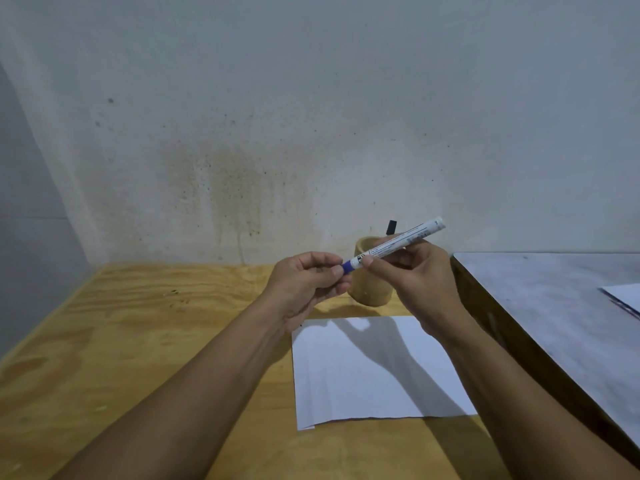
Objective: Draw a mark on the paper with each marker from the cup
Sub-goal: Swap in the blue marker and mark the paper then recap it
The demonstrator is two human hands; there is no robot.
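Note:
A white-barrelled marker (398,241) with a blue cap (347,266) is held level above the table, in front of the wooden cup (372,292). My right hand (412,282) grips its barrel. My left hand (308,282) pinches the blue cap end between thumb and fingers. One black marker (391,226) sticks up out of the cup. A white sheet of paper (367,379) lies flat on the table below my hands, partly shaded by them.
The plywood table (121,341) reaches a stained wall behind. A grey-topped surface (554,306) with a dark wooden edge borders the table on the right; another white sheet (627,296) lies at its far right.

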